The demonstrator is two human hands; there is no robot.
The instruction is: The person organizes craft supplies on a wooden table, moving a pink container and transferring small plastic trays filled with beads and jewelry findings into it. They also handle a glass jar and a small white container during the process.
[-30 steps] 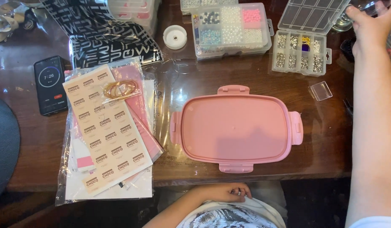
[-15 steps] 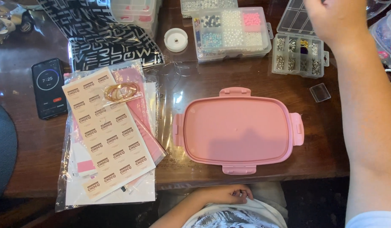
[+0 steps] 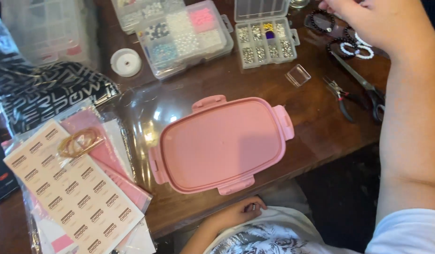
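Note:
My right hand [image 3: 368, 21] reaches to the far right of the brown wooden table [image 3: 316, 122], back of the hand up. Its fingertips rest among black bead bracelets [image 3: 321, 21], and a white bead bracelet [image 3: 362, 51] lies just below the hand. Whether the fingers grip a bracelet is hidden. My left hand [image 3: 236, 214] lies curled on my lap, below the table edge, holding nothing. A closed pink plastic box [image 3: 222, 143] with clip latches sits in front of me.
Scissors [image 3: 365, 87] and small pliers [image 3: 342, 96] lie right of the box, near a tiny clear square case [image 3: 298, 74]. Two clear bead organisers [image 3: 184, 35] [image 3: 264, 40] stand behind. A white thread spool [image 3: 126, 62], sticker sheets [image 3: 71, 188], gold bands [image 3: 79, 143] and a patterned bag [image 3: 53, 91] fill the left.
The view has swung right and tilted, bringing scissors, pliers and bracelets into sight. My right hand came down from beyond the bead organisers onto the bracelets. My left hand stayed on my lap.

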